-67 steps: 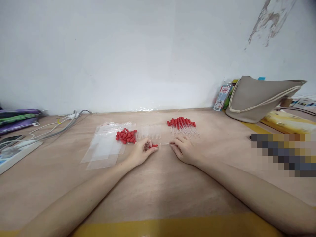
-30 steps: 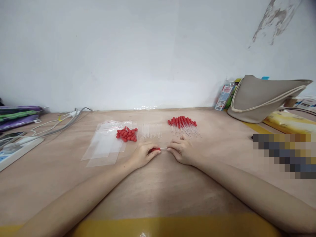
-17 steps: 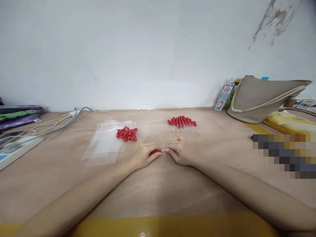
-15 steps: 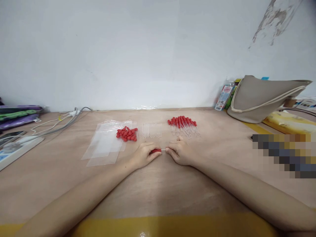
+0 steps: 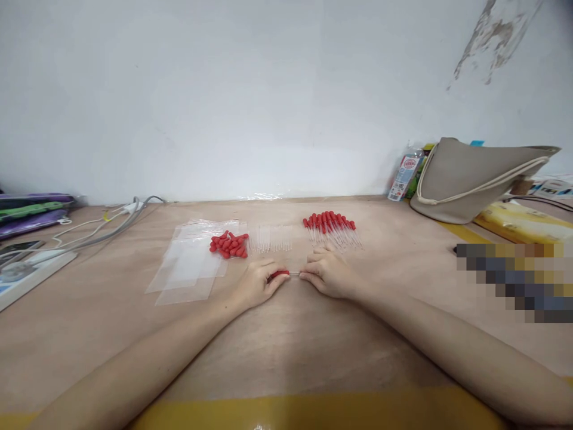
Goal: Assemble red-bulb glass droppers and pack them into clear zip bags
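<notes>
At the far left of the counter point(image 5: 286, 334), clear plastic packaging encloses folded purple and green items point(image 5: 38, 215). A white power strip point(image 5: 42, 276) in front of it carries a plug. To the right, flat clear bags point(image 5: 183, 260) lie overlapped. A pile of red bulbs point(image 5: 229, 245) sits at their right edge; whether it is on or inside the plastic cannot be told. Thin clear tubes point(image 5: 272, 237) lie in a row beside the pile.

The left hand point(image 5: 261, 285) grips one red bulb point(image 5: 282, 273), closed around it. The right hand point(image 5: 330, 273) pinches a clear tube point(image 5: 294, 273), which spans the gap and meets the bulb's end; insertion depth is not visible. Behind the right hand lies a group of bulb-topped tubes point(image 5: 330, 223). Farther right stand a labelled bottle point(image 5: 403, 178) and a grey bag point(image 5: 474, 176), contents hidden.
</notes>
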